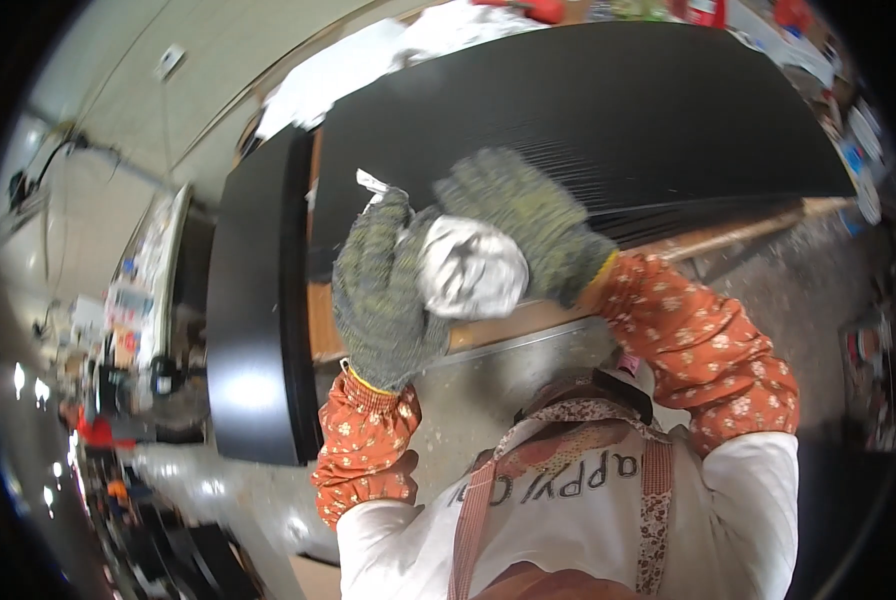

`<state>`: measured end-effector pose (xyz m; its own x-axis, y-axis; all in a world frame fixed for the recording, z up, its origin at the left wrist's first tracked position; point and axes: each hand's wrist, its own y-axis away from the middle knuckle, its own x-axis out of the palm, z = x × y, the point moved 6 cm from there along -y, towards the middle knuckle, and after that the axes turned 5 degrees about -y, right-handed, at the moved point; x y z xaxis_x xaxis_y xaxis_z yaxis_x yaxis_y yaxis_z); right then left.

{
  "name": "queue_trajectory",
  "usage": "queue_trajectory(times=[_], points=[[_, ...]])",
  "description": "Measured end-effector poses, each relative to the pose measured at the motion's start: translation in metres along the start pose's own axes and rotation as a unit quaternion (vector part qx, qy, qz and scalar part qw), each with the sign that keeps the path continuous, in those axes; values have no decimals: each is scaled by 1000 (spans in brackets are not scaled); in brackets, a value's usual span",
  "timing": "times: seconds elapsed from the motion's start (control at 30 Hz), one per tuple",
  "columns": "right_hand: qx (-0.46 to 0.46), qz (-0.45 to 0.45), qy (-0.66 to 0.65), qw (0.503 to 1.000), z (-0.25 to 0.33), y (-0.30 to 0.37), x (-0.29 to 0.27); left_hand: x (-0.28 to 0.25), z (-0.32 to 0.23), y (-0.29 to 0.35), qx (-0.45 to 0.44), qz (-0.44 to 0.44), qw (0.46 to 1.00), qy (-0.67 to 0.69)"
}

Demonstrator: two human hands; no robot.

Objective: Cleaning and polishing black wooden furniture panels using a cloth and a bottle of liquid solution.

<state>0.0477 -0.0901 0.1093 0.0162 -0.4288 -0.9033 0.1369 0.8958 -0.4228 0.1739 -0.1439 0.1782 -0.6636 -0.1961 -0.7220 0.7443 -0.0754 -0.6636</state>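
Observation:
Both my hands wear grey-green knitted gloves with yellow cuffs. My left hand [383,290] is closed round a crumpled white cloth [473,268], whose rounded wad bulges out on its right side. A small white tip also sticks out beyond the left fingertips. Over the near edge of a large glossy black panel [608,110], my right hand [528,220] reaches with its fingers stretched out together, slightly blurred. Its wrist side is close against the wad; whether it presses on the cloth I cannot tell.
A second black panel [258,290] stands at the left, beside the large one. Wood [738,232] shows under the panels. White sheets [333,80] and a red object [538,10] lie along the far side. A cluttered bench [153,280] is farther left.

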Motion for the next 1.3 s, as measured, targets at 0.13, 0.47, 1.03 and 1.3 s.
queue_trajectory(times=[0.13,0.47,1.03,1.3], points=[[30,27,35,999,1,31,-42,29,17,8,-77,-10,997,25],[239,-141,167,946,-166,247,-150,23,38,31,-327,-96,939,-52],[437,-258,-62,860,-271,490,-108,143,-369,-200,166,-79,983,1],[450,-244,-67,856,-356,507,-102,171,-441,-210,365,-6,914,178]])
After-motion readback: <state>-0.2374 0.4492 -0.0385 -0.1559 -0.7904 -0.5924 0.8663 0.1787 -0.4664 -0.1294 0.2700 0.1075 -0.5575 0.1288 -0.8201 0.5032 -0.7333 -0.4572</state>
